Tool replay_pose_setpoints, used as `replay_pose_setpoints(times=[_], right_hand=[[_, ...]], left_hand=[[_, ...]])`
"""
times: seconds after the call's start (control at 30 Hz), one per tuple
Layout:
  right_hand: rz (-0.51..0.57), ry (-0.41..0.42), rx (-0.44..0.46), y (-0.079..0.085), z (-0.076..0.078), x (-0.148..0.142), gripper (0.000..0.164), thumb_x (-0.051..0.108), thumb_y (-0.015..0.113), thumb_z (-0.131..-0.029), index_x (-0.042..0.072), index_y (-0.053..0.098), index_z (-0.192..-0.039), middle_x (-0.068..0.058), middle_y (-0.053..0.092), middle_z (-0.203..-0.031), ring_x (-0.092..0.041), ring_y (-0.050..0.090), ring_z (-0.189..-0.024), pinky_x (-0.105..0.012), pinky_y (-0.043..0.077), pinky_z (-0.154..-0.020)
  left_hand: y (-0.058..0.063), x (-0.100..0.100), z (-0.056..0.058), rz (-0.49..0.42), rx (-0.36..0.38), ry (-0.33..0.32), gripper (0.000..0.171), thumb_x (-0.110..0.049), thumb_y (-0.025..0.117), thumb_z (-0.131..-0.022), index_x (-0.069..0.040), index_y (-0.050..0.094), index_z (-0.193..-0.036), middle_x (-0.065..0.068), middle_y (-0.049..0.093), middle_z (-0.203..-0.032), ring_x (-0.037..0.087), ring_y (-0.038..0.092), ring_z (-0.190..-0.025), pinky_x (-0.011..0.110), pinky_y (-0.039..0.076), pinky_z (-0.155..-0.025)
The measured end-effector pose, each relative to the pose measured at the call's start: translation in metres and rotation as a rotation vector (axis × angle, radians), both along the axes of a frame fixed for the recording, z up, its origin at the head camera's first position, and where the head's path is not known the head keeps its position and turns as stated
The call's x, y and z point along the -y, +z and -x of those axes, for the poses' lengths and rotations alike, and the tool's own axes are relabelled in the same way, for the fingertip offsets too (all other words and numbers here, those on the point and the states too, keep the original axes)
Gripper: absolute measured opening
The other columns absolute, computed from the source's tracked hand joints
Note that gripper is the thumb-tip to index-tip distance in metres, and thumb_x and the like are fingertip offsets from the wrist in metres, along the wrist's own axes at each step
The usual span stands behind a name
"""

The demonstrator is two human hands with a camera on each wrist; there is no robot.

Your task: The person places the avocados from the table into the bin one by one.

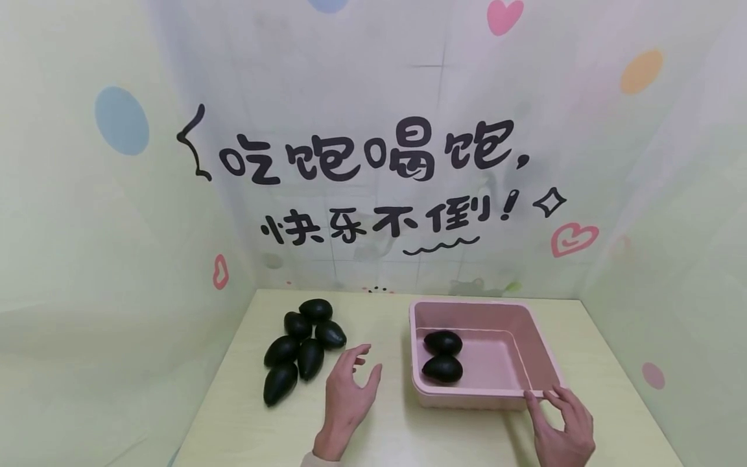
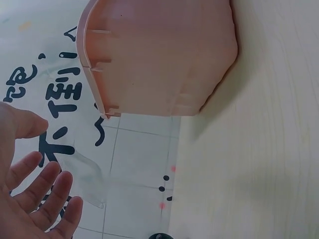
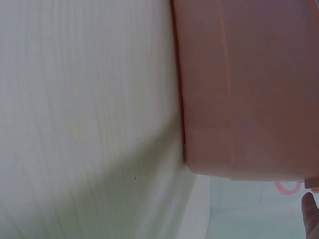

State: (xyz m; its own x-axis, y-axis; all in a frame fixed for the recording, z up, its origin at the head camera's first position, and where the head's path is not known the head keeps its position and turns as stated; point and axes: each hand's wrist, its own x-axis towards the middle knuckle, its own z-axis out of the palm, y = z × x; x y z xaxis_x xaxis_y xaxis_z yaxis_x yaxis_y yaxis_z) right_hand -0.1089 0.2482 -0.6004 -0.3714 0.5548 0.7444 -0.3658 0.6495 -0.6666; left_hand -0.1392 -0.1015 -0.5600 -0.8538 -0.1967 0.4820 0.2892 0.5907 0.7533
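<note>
My left hand (image 1: pixel 350 392) hovers with nothing in it, fingers loosely bent and thumb apart, between a group of dark avocados (image 1: pixel 281 383) and a pink plastic bin (image 1: pixel 490 392). Its spread fingers (image 2: pixel 55 199) also show in the left wrist view, away from the bin's side wall. At the bin's front right corner, my right hand (image 1: pixel 565 429) grips the rim with thumb and fingers. Inside the bin, two avocados (image 1: pixel 442 369) lie one behind the other along the left wall. Only one digit of the right hand (image 3: pixel 311 219) appears in the right wrist view, beside the rim.
Several avocados lie close together on the left of the pale wood-grain table (image 1: pixel 385 324). Behind the table hangs a printed backdrop (image 1: pixel 373 84) with black lettering, and similar sheets enclose both sides. The bin stands on the table's right half.
</note>
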Motion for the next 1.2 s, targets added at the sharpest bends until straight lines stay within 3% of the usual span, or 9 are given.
replay_pose_setpoints(times=[0.17,0.47,1.2], right_hand=[[0.004,0.0,-0.014,0.009,-0.002,0.005,0.026,-0.011,0.089,-0.062,-0.015,0.076,-0.084,-0.034,0.075,-0.101,0.011,0.061,-0.116,-0.01,0.042,-0.104],[0.0,0.013,-0.014,-0.008,0.002,-0.004,0.028,0.001,0.095,-0.066,-0.011,0.079,-0.086,-0.023,0.08,-0.105,0.009,0.062,-0.117,-0.012,0.044,-0.104],[-0.002,0.02,-0.029,-0.007,0.001,-0.004,0.032,0.009,0.097,-0.07,-0.011,0.079,-0.087,-0.023,0.08,-0.107,0.007,0.063,-0.118,-0.013,0.044,-0.105]], left_hand=[[-0.001,0.003,-0.001,-0.011,0.022,0.013,0.04,-0.015,0.087,-0.085,-0.018,0.074,-0.123,0.0,0.075,-0.115,0.021,0.073,-0.095,0.032,0.058,-0.079],[-0.006,0.013,-0.004,-0.014,0.03,0.042,0.04,-0.013,0.087,-0.085,-0.017,0.074,-0.123,-0.001,0.075,-0.116,0.023,0.073,-0.097,0.041,0.061,-0.082],[-0.015,0.025,-0.008,-0.017,0.03,0.086,0.039,-0.01,0.087,-0.085,-0.014,0.074,-0.122,0.003,0.076,-0.117,0.023,0.073,-0.096,0.041,0.061,-0.081]])
